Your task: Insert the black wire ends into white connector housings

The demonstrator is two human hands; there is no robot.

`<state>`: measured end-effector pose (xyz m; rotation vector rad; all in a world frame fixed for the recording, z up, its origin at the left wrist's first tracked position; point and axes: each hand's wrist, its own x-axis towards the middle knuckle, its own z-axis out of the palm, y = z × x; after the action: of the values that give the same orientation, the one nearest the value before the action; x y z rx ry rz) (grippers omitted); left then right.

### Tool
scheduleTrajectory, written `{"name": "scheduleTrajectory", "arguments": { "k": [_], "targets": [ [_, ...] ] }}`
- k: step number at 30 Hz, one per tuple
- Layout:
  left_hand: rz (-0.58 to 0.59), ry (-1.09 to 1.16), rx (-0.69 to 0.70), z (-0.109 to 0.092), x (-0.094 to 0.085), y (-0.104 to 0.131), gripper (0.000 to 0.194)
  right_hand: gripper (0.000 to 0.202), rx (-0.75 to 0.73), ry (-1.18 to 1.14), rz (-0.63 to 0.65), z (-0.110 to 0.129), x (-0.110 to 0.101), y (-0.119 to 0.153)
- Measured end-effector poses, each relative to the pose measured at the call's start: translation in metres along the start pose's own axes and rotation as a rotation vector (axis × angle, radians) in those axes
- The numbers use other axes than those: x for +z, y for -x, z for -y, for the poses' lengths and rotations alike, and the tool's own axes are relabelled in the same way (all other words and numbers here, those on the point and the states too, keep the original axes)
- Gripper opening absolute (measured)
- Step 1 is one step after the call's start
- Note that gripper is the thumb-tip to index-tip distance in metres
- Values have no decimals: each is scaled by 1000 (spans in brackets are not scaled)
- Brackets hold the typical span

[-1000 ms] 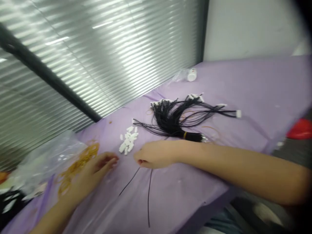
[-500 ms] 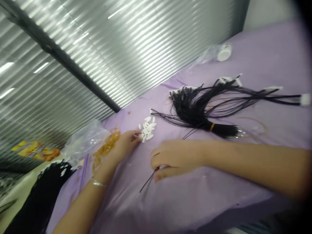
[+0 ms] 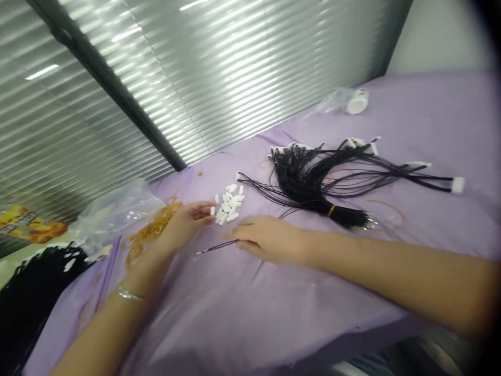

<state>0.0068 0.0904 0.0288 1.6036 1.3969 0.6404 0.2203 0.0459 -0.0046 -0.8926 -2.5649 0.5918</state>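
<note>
My left hand (image 3: 191, 222) pinches a small white connector housing (image 3: 212, 211) between thumb and fingers. Just to its right lies a pile of similar white housings (image 3: 230, 203) on the purple tablecloth (image 3: 219, 303). My right hand (image 3: 266, 239) is closed on thin black wires (image 3: 219, 245), whose bare tips point left toward my left wrist. Behind it rests a large bundle of black wires (image 3: 303, 185) with white connectors on many ends, bound by a yellow rubber band (image 3: 332, 211). My right fingertips are partly hidden under the hand.
Yellow rubber bands (image 3: 151, 230) lie by my left forearm, beside a clear plastic bag (image 3: 117, 209). A black wire heap (image 3: 35, 297) sits at far left, near an orange-yellow packet (image 3: 31, 224). At the back are a white cup (image 3: 358, 101) and a corrugated metal wall (image 3: 235, 62).
My left hand has drawn slightly back from the pile with a white housing. My right hand has come nearer to it, and the wires swung from pointing down-left to nearly level. The view shifted.
</note>
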Motion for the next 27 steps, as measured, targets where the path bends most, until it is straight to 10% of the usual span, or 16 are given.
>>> {"name": "scheduleTrajectory", "arguments": {
  "k": [7,17,27],
  "targets": [
    [146,398,-38,-17,19,18,35,27,60,-299,-394,-1,-6,-2],
    [28,844,-182,15,34,77,22,22,163,-334,-407,13,-4,3],
    [77,783,-99,23,37,81,17,14,-17,-135,-351,16,-2,9]
  ]
}}
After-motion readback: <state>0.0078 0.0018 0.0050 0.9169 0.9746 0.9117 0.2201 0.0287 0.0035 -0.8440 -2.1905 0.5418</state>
